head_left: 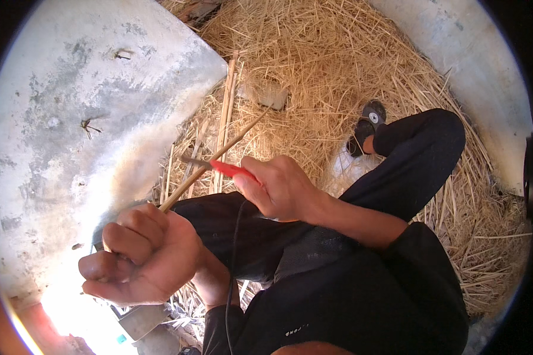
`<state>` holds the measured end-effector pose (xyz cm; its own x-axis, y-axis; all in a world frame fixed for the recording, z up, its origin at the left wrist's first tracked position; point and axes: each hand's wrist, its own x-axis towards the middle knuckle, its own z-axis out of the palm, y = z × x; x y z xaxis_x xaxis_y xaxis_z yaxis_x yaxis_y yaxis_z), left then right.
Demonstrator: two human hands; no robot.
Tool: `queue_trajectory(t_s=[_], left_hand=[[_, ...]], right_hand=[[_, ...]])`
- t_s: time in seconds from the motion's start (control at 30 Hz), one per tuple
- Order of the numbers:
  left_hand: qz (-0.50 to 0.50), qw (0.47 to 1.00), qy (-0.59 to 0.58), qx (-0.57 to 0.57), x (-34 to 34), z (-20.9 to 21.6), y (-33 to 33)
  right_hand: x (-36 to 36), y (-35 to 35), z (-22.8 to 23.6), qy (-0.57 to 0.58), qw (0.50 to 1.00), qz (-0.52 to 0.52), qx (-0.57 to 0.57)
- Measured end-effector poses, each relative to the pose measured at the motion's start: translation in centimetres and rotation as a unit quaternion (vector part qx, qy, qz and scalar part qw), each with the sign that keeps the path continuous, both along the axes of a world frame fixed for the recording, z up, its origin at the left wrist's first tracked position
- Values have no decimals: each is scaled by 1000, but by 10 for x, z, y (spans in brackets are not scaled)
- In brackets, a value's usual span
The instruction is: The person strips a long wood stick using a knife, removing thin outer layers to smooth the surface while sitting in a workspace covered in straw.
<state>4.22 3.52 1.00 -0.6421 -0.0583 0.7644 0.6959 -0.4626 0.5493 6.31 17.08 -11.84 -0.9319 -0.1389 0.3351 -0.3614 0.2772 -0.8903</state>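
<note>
My left hand (145, 251) is closed around the lower end of a thin tan stick (240, 137). From that fist the stick slants up and away to the right, its far tip over the straw. My right hand (281, 188) grips a knife (224, 168) with a red handle and a short dark blade that looks curved at its tip. The blade crosses the stick a little beyond my left hand and seems to touch it. Most of the handle's rear is hidden inside my right fingers.
Loose straw (331, 65) covers the ground. Long pale strips (227, 106) lie beyond the stick, near a small greyish block (272, 96). A weathered wall (100, 77) stands at left, another (474, 65) at right. My bent leg (423, 139) and sandalled foot (367, 124) are at right. A dark cord (234, 254) hangs near my left wrist.
</note>
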Motion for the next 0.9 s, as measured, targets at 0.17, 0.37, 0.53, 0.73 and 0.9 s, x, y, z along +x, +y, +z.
queue_trajectory(t_s=[0.17, 0.37, 0.53, 0.73, 0.9], left_hand=[[-14, 1000, 0, -1, -1, 2, -2], [-11, 1000, -15, 16, -4, 2, -3], [-8, 1000, -11, 25, -7, 3, -6], [88, 995, -34, 30, -9, 5, -9], [33, 999, -9, 37, -9, 3, -4]], right_hand=[[-29, 25, -54, -259, 933, -114, 223], [-19, 0, -75, -129, 985, -113, 29], [-23, -5, -49, -165, 975, -117, 89], [-12, -3, -46, -3, 993, -95, -77], [-20, -3, -47, -175, 965, -154, 116]])
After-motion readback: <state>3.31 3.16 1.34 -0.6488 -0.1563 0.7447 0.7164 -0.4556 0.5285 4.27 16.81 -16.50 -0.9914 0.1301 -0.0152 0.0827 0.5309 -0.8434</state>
